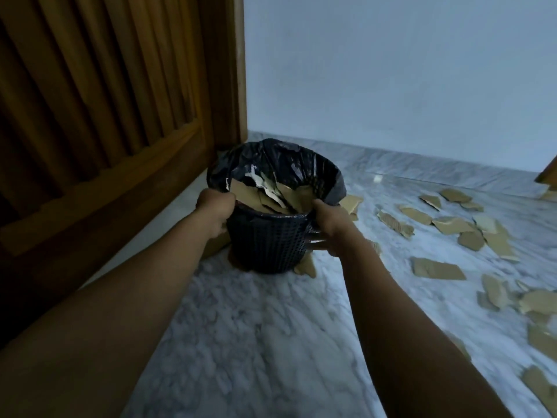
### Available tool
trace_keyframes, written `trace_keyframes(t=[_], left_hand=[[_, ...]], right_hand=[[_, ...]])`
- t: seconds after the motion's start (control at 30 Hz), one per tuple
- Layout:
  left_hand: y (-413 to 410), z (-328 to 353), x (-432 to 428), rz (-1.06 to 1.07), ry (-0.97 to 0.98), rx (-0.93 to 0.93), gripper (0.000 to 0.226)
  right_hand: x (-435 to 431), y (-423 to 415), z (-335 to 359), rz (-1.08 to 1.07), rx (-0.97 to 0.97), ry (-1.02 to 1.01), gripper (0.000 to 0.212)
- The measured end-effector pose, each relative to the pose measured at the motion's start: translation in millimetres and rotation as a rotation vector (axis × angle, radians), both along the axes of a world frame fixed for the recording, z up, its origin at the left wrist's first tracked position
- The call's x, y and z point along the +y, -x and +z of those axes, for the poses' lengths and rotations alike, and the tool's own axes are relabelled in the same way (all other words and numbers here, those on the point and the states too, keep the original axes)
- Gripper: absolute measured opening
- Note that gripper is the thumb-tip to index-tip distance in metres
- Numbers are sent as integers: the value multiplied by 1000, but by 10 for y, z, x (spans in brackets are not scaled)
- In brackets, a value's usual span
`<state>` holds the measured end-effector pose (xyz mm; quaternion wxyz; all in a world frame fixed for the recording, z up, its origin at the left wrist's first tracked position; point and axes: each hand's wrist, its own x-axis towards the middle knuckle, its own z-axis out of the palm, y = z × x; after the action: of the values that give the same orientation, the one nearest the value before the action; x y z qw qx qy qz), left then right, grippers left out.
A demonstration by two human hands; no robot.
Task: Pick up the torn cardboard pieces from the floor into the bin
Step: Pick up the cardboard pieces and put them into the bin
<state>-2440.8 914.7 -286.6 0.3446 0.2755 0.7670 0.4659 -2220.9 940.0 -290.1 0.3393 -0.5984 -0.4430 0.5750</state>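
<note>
A small black mesh bin (pixel 266 245) with a black plastic liner (pixel 271 159) stands on the marble floor near the wooden door. Torn brown cardboard pieces (pixel 271 196) fill its top. My left hand (pixel 214 210) grips the bin's left rim, fingers curled over the edge. My right hand (pixel 330 227) holds the right side, thumb at the rim and fingers wrapped around the wall. Several more torn cardboard pieces (pixel 438 268) lie scattered over the floor to the right, and one piece (pixel 306 267) sticks out beside the bin's base.
A ribbed wooden door (pixel 99 116) fills the left side, close behind the bin. A pale wall (pixel 391 70) closes off the back. The white marble floor (pixel 265 342) stretches between my arms. A wooden corner (pixel 547 175) shows at the right edge.
</note>
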Motion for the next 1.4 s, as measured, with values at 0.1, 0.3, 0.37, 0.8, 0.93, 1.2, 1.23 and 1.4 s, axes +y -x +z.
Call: trace_keyframes(t=[0.1,0.3,0.37,0.8,0.93,1.2,1.23,1.4], left_hand=[[-80,46,-3,61,-76,-128,16],[-374,678,321,-37,-186,-232,38],[-594,953,451,-96,-214,-247,39],[-2405,1431,1932,-248,-191,-208,25],[-2536,1075,2404,-290,-186,-357,24],[-2393,334,2958,-495,13,-492,19],[-2394,238,3010,-514,23,-513,15],[-2301,-89,3299,-551,51,-584,7]], right_hand=[[74,74,123,37,102,1,13],[474,-396,1046,269,113,-58,15],[702,-672,1389,262,103,-138,21],[1953,-2177,1095,-114,589,-323,28],[2269,-2304,618,-221,620,-294,39],[2542,-2392,-15,-329,416,-237,38],[2570,-2408,-66,-335,383,-231,37],[2845,-2360,-195,-381,313,-167,28]])
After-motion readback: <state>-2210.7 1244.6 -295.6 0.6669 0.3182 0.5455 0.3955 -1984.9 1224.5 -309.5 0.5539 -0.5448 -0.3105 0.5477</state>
